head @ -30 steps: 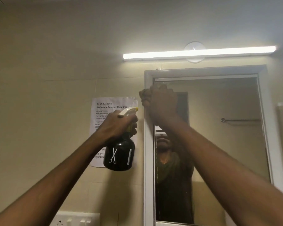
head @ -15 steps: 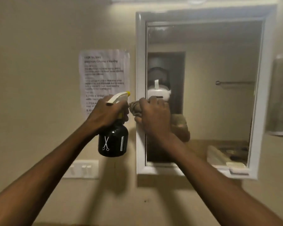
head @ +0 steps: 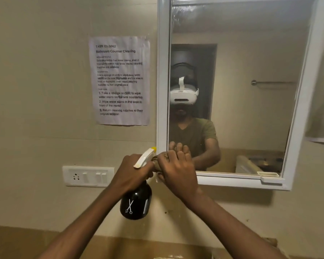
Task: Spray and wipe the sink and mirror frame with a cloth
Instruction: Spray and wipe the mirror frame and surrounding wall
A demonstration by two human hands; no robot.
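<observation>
Pressing a barely visible cloth (head: pixel 156 159) at the mirror frame (head: pixel 162 90)'s lower-left corner, the curled right hand (head: pixel 178 168) is facing the frame's bottom rail running rightward, while the left hand (head: pixel 132 170) is gripping the spray bottle (head: pixel 136 201).

Single head-worn wide-angle view, facing a beige bathroom wall (head: pixel 36 90) close up, angled slightly downward, mirror frame (head: pixel 162 71) running past the top edge, both forearms reaching in from the bottom, camera headset (head: pixel 183 95) reflected in the mirror glass
</observation>
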